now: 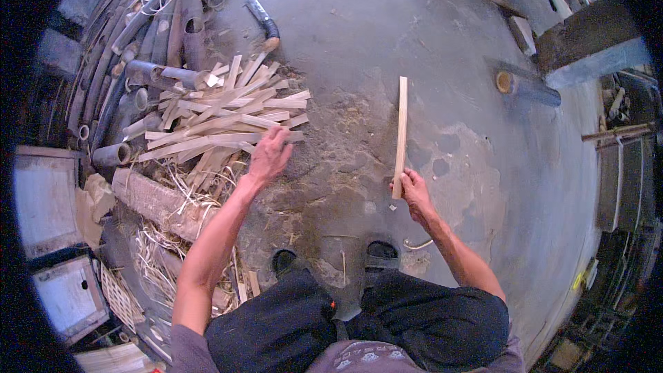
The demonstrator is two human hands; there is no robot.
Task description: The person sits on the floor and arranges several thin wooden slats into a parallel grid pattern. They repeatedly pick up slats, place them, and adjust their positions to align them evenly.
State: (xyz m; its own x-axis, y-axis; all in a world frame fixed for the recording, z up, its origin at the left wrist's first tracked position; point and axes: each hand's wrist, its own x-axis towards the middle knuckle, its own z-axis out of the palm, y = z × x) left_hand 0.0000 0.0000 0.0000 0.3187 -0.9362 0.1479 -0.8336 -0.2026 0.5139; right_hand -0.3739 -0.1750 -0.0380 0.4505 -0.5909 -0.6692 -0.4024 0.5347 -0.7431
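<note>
My right hand (413, 193) is closed round the lower end of a long pale bamboo strip (401, 124). The strip stands out away from me, almost straight ahead, over the floor. At the right edge of a loose heap of split bamboo strips (228, 112) is my left hand (270, 155), its fingers stretched out and slightly apart. Its fingertips are close to the end of one strip in the heap; whether they touch it I cannot tell. Nothing shows in the left palm.
Bamboo poles (162, 27) lie stacked at the far left. Below the heap lies a thick wooden block (166, 204) among curly shavings (162, 255). A cut bamboo piece (528, 88) rests on the concrete floor (331, 41) at right. My sandalled feet are in front of me.
</note>
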